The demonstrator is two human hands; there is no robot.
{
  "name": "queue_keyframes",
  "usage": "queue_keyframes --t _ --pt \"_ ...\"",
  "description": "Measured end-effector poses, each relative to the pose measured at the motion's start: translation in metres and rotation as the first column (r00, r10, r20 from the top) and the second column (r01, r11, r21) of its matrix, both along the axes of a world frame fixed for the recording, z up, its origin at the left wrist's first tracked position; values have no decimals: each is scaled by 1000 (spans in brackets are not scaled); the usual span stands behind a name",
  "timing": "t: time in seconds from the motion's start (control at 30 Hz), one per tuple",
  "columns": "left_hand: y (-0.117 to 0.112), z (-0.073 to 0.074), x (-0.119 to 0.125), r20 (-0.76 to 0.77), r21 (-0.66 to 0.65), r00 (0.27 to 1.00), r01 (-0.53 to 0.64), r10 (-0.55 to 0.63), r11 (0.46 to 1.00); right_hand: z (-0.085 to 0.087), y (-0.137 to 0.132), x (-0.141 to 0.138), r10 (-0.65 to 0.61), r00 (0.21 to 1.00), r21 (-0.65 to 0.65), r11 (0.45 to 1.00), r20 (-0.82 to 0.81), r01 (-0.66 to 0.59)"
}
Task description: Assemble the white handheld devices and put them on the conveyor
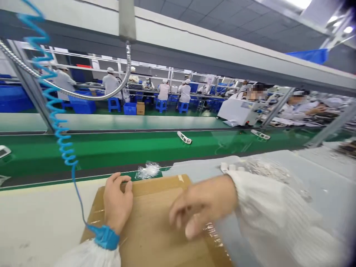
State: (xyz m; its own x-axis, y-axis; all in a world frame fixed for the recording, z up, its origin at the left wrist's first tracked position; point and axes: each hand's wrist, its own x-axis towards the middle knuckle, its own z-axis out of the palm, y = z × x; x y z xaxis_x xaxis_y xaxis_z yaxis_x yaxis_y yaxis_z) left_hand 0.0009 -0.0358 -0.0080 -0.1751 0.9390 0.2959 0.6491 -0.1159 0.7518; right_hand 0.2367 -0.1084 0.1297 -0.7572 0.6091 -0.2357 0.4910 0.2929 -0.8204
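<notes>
A brown cardboard piece (pixel 152 226), taped along its edges, lies on the bench in front of me. My left hand (pixel 118 202) rests at its far left part, fingers loosely bent and thumb apart, with nothing seen in them. Round that wrist is a blue strap (pixel 107 237), joined to a coiled blue cord (pixel 59 126). Over the right half of the cardboard hovers my right hand (pixel 204 204), blurred by motion. Its fingers are curved and apart from the thumb, and I see nothing between them. A crumpled clear plastic bag (pixel 148 170) lies just beyond the cardboard.
Beyond the bench runs a green conveyor belt (pixel 133 150) carrying a white curved part (pixel 184 137) and another white part (pixel 260 134). Small white pieces (pixel 267 168) lie to the right. A metal hose (pixel 105 97) hangs overhead. Several co-workers sit farther back.
</notes>
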Motion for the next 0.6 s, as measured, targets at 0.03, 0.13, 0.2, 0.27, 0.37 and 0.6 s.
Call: queue_keyframes --t 0.03,0.13,0.2,0.27,0.37,0.6 --pt "-1 -1 0 22 -3 1000 1 -1 1000 -9 24 16 -62 997 -64 996 55 66" --pt "-1 -4 -1 75 -16 997 -1 3 1000 -36 95 69 -396 885 25 915 244 402" --pt "-1 -5 0 95 -9 995 -7 8 1000 -55 138 99 -693 659 298 720 290 626" --pt "-1 -7 0 105 0 994 -15 15 1000 -74 172 120 -846 478 472 530 237 705" --pt "-1 -9 1 114 5 993 -18 17 1000 -105 207 129 -960 237 624 278 149 730" --pt "-2 -7 4 115 -8 992 -44 45 999 -143 232 110 -981 126 653 190 145 733"
